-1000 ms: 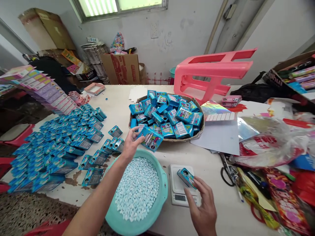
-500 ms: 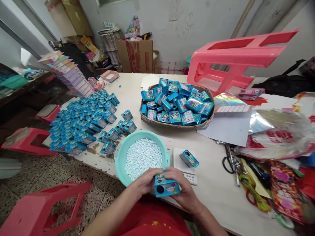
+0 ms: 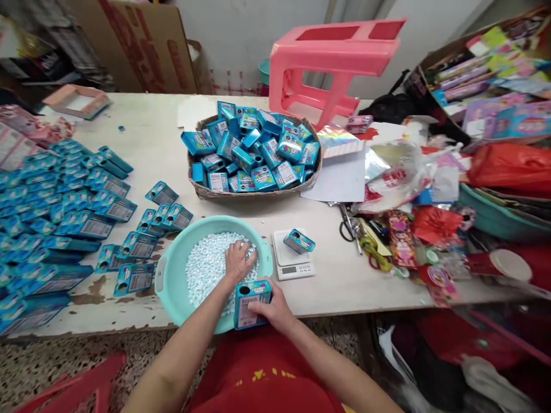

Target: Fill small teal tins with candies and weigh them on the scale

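A long white tabletop with chipped paint (image 3: 163,132) is shown from above, its near edge running just in front of the person's red garment (image 3: 267,378). Bare table is left only in the far left corner and in a strip between the round woven basket (image 3: 253,192) and the mint-green plastic basin (image 3: 172,287). The left part is covered by rows of flat blue printed cartons (image 3: 64,212); the right part is crowded with plastic bags and bright wrappers (image 3: 413,189), reaching to the table edge. A pink plastic stool (image 3: 336,51) is seen lying on its side at the far edge, before a pale wall. The basket is heaped with assembled blue boxes (image 3: 253,149).

The basin overhangs the near edge slightly and is filled with small pale-blue tablets (image 3: 206,264). The left hand (image 3: 239,261) is pressed palm-down into the tablets, fingers curled into them. The right hand (image 3: 271,307) is closed around a small blue upright carton (image 3: 249,301), held at the basin's near rim. Its long axis stands roughly vertical, its open top faces up and its printed panel faces the camera. Just right of the basin, a small white digital scale (image 3: 288,268) carries another small blue box (image 3: 299,241), lying on its side with a round window showing.
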The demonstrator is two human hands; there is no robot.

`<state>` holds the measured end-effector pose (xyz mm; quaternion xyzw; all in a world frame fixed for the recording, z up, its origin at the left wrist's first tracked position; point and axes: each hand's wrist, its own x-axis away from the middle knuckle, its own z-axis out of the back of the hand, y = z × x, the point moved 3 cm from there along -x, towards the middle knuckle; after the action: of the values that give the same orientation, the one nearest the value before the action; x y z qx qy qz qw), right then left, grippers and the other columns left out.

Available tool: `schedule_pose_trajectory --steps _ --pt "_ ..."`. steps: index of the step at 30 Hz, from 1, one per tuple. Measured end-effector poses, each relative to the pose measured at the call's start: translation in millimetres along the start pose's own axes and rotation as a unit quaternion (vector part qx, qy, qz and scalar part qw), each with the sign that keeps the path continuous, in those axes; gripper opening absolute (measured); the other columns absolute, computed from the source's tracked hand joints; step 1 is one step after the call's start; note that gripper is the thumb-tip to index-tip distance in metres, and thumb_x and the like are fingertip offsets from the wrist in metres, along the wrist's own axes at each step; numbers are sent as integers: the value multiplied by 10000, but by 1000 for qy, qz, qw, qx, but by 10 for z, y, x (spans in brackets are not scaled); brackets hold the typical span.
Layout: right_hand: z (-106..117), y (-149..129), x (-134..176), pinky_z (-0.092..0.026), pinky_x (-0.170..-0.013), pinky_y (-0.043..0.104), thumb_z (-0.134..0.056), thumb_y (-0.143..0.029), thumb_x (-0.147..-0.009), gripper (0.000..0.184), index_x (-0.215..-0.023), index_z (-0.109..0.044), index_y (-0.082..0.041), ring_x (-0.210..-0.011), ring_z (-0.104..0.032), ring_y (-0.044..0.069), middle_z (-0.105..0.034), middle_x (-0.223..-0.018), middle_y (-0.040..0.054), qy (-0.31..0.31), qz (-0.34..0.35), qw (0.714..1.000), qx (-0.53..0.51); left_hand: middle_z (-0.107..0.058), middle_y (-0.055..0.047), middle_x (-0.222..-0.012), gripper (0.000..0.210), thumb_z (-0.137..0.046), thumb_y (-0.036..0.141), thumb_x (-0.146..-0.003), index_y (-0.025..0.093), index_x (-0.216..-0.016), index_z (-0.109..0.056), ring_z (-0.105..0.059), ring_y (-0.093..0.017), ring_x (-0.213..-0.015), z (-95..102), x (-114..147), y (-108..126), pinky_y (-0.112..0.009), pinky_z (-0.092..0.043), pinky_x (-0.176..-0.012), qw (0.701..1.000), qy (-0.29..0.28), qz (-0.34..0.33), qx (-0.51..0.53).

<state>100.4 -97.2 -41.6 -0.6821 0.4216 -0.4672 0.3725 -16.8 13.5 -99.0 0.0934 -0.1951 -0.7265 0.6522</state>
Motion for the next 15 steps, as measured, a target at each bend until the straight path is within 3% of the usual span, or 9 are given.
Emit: schedule_pose_trajectory --steps 3,6,8,10,13,15 --pt "37 34 1 -446 -657 250 -791 -386 -625 402 -880 -546 -195 -691 -522 129 -578 -762 -33 39 27 999 18 -567 -98 -1011 255 -476 419 -856 241 -979 -612 -505 -265 -974 26 339 24 -371 -368 -826 991 -95 -93 -29" --pt "-1 34 8 -458 -668 258 -773 -396 -649 387 -895 -547 -200 -701 -535 138 -587 -771 -28 78 36 996 17 -577 -84 -982 185 -494 344 -837 236 -928 -613 -535 -240 -912 112 597 -171 -322 -378 -746 980 -165 -103 -32" --pt "-50 -12 13 -464 -693 268 -739 -406 -690 341 -887 -549 -203 -719 -541 146 -587 -777 -22 106 46 993 7 -592 -73 -945 169 -519 305 -804 232 -922 -615 -552 -231 -872 189 670 -334 -304 -377 -711 985 -165 -52 6" --pt "-94 -102 16 -467 -722 278 -715 -408 -715 327 -916 -551 -208 -751 -545 153 -588 -802 -16 127 57 990 9 -597 -59 -833 145 -572 301 -745 212 -850 -617 -560 -223 -813 273 675 -473 -292 -376 -682 982 -136 36 125" --pt "-130 -288 0 -470 -724 289 -741 -399 -681 407 -989 -543 -221 -778 -552 168 -591 -849 -8 140 64 986 68 -532 -18 -633 199 -570 385 -728 186 -723 -556 -529 -165 -619 419 639 -570 -253 -364 -567 932 -94 153 315" --pt "-148 -412 -32 -470 -746 307 -743 -391 -676 415 -1003 -552 -222 -819 -565 187 -598 -897 9 138 87 976 144 -485 15 -570 262 -541 449 -743 188 -744 -515 -453 -116 -478 562 621 -537 -220 -305 -456 877 -79 196 431"
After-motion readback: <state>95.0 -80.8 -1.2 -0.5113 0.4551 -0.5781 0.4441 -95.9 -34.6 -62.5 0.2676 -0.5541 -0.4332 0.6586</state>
